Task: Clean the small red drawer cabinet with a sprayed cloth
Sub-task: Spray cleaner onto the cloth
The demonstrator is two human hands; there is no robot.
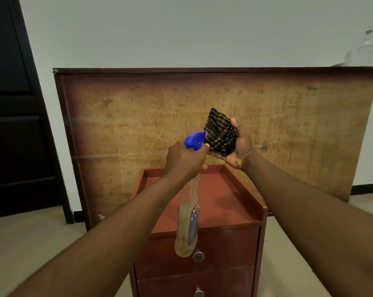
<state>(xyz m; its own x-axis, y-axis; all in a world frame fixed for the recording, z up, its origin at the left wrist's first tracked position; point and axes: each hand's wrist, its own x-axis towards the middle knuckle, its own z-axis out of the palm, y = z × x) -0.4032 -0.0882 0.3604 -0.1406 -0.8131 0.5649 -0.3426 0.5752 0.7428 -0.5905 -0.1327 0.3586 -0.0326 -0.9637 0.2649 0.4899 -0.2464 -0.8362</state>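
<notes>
Over on the far left a dark door (12, 103) stands well apart from the action. Moving in, the left hand (184, 159) wraps its fingers tight round the neck of the spray bottle (188, 219), blue trigger head (195, 139) pointed straight at the checked cloth (221, 133). The nozzle sits almost touching the fabric, so a hard squeeze could soak one patch and drip onto the small red drawer cabinet (215, 202) directly below. The bottle hangs tilted, its base in front of the top drawer knob (198, 256); a loose swing might knock it. To the right, the right hand (238, 146) cups the bunched cloth, fingers curled under it. Bunched like that, only the outer folds get wet. Behind, a worn wooden board (138, 116) leans against the wall, and overspray could hit it.
</notes>
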